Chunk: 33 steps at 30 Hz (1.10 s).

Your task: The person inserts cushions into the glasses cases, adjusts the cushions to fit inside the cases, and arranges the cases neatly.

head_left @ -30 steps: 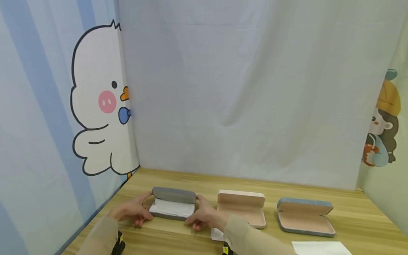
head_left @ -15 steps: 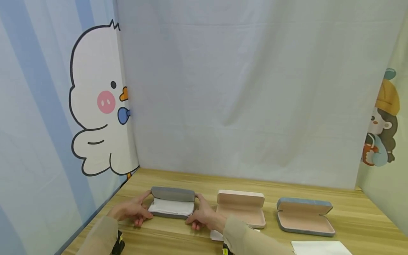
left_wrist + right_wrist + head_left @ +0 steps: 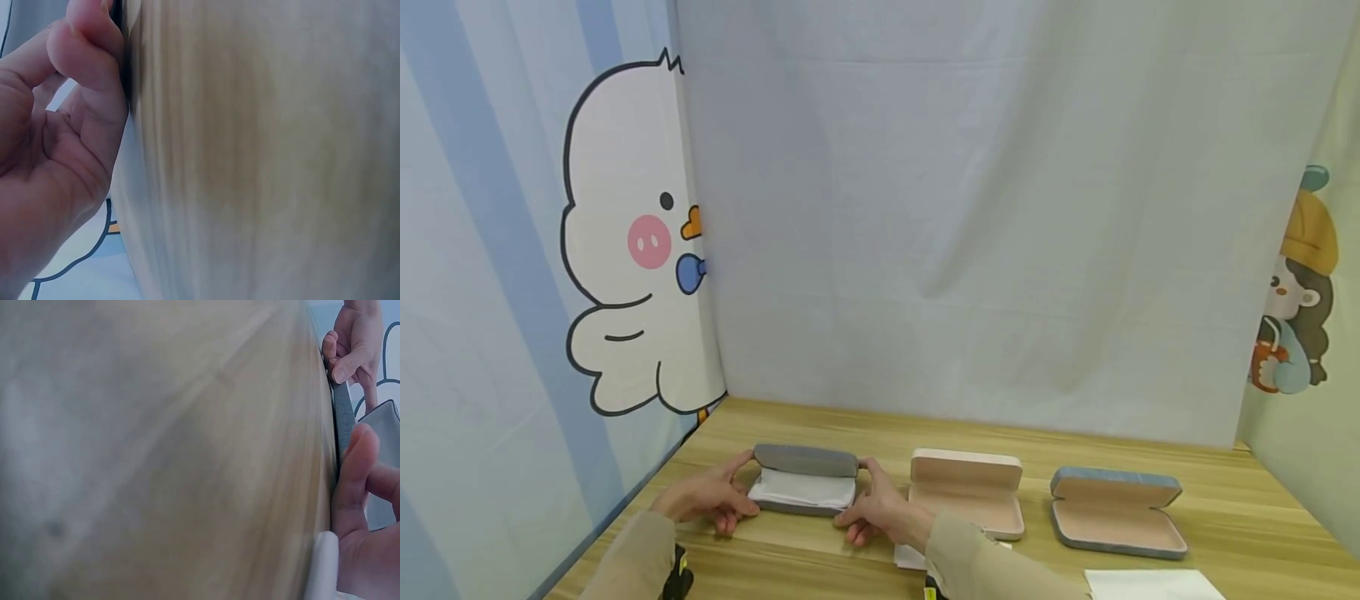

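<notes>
An opened grey glasses case (image 3: 806,460) lies on the table at the left in the head view, its lid tilted up at the back. Folded white cloth (image 3: 805,487) fills its base. My left hand (image 3: 711,496) grips the case's left end, thumb at the front corner and index finger up at the lid. At the opposite end my right hand (image 3: 883,504) holds it the same way. In the right wrist view the case's grey front edge (image 3: 343,419) runs between both hands. The left wrist view shows my curled fingers (image 3: 81,56) low beside the table.
Right of my right hand stands an opened white glasses case (image 3: 966,492) with a pinkish lining, and white cloth (image 3: 910,557) partly under my forearm. Farther right is an opened blue glasses case (image 3: 1120,521). Another white cloth (image 3: 1153,585) lies at the front edge of view. Curtains surround the table.
The grey case's lid has tipped slightly forward over the cloth. Both hands stay at its ends with almost no shift.
</notes>
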Tool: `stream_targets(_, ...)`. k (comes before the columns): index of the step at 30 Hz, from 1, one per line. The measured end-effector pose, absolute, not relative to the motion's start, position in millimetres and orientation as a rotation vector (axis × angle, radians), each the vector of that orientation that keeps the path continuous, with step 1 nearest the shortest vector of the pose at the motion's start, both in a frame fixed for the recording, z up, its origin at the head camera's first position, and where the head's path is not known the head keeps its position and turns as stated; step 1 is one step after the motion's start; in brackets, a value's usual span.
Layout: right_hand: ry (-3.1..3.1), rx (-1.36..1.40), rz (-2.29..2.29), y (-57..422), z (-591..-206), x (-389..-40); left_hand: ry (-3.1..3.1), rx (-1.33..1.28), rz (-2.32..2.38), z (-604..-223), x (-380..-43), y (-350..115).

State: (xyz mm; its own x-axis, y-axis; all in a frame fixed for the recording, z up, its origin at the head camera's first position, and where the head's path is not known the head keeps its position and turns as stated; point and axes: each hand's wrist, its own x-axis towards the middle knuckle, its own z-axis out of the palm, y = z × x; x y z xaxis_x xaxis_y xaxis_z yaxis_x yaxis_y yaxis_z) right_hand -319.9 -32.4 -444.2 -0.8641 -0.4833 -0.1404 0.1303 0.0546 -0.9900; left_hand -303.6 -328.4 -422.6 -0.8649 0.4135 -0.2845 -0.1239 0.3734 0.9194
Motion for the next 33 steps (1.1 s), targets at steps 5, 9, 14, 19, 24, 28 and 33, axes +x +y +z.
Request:
stream_targets(5, 1.900, -0.356, -1.865, -32.5, -445.4, -320.0, 2.150, 0.249, 1.528, -423.8, -305.4, -328.9)
stream_targets(9, 1.900, -0.361, -1.867, -32.8, -445.7, -319.6, 2.145, 0.240, 1.541, -425.2, -306.9, -329.4)
stream_targets(14, 1.904, -0.360, -1.871, -32.8, -446.7, -319.6, 2.153, 0.239, 1.545, -425.7, -307.2, -328.6)
stream_targets(19, 1.894, -0.355, -1.874, -32.9, -445.5, -319.5, 2.181, 0.236, 1.546, -424.6, -306.3, -327.2)
stream_targets(24, 1.888, -0.352, -1.865, -32.5, -444.5, -318.9, 2.198, 0.233, 1.541, -424.1, -306.2, -326.7)
stream_targets(28, 1.885, -0.355, -1.865, -32.3, -443.9, -318.8, 2.189, 0.233, 1.549, -424.6, -306.5, -327.1)
stream_targets(33, 1.891, -0.356, -1.866, -32.7, -443.7, -319.2, 2.185, 0.244, 1.551, -425.1, -307.1, -327.7)
